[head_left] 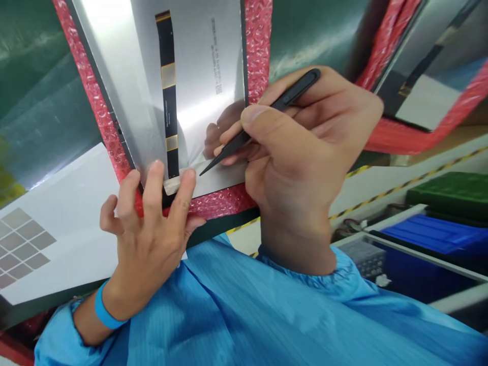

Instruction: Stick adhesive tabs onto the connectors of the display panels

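Observation:
In front of me lies a display panel (206, 40), its silvery back facing up, on pink bubble wrap (257, 40). A dark flat flex cable (166, 51) with gold edges runs down the panel, its lower end under a pale strip (172, 185). My left hand (148, 223) rests at the panel's lower left corner, fingers spread, the index fingertip touching near the strip. Between thumb and fingers, my right hand (301, 147) grips a black pointed plastic tool (282, 104), like a spudger or tweezers. Its tip sits just right of my left index fingertip.
Another panel (427, 96) on pink wrap lies at the upper right. A white sheet (76, 193) with grey squares (23, 239) is at the left. Blue bins (438, 234) and a green one (450, 195) stand lower right, beside yellow-black floor tape (412, 178).

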A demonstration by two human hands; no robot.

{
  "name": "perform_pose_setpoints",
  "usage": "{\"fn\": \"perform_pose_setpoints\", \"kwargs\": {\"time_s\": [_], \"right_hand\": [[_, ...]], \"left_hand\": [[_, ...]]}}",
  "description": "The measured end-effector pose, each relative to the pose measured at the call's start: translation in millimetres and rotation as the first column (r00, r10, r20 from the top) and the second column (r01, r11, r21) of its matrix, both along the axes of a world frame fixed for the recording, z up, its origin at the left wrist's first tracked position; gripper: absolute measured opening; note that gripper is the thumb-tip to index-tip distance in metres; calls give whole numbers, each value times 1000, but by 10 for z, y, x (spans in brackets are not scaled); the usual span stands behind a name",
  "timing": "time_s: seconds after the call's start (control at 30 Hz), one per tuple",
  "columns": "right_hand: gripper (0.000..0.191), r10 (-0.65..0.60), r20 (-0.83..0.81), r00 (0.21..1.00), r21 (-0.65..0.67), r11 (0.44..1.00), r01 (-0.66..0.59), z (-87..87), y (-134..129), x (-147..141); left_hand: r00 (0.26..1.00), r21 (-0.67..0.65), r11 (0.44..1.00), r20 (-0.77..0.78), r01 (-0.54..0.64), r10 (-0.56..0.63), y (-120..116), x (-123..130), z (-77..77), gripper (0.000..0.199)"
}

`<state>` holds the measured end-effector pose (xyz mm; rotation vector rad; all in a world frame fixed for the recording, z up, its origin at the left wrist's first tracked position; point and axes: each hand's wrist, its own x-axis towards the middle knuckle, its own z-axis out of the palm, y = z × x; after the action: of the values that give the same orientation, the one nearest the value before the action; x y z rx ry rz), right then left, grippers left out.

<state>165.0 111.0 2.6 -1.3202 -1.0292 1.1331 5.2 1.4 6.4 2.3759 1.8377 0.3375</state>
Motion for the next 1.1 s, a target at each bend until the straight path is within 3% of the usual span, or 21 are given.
{"fn": "perform_pose_setpoints", "kwargs": {"time_s": [0.13, 0.3, 0.5, 0.6, 0.73, 0.83, 0.93, 1.0, 1.1], "right_hand": [[19, -10, 45, 999, 8, 1000, 10, -80, -17, 10], [16, -41, -7, 999, 51, 998, 41, -184, 5, 2], [15, -38, -58, 998, 44, 998, 40, -215, 19, -37], [13, -55, -96, 994, 24, 998, 57, -215, 24, -62], [11, -99, -180, 979, -60, 994, 90, -203, 38, -125], [11, -145, -245, 958, -71, 989, 132, -192, 51, -182], [12, -178, -300, 937, -99, 983, 155, -168, 60, -210], [14, -202, -343, 917, -149, 976, 159, -124, 50, -215], [21, -271, -407, 873, -251, 951, 178, -15, 3, -239]], "left_hand": [[998, -43, 998, -28, -52, 50, -59, -67, 14, 59], [985, -4, 989, -98, -145, 143, -176, -164, 52, 55], [987, -12, 995, -127, -99, 97, -159, -44, 86, 51], [978, -66, 987, -160, -146, 134, -151, -75, 151, 46], [970, -112, 965, 22, -238, 241, -11, -121, 260, 41], [847, -262, 881, 270, -393, 458, 300, -83, 325, 61], [700, -409, 773, 348, -485, 624, 675, -78, 389, 79], [645, -470, 728, 360, -499, 674, 856, -99, 430, 69], [556, -582, 674, 405, -456, 726, 963, -91, 462, 39]]}}
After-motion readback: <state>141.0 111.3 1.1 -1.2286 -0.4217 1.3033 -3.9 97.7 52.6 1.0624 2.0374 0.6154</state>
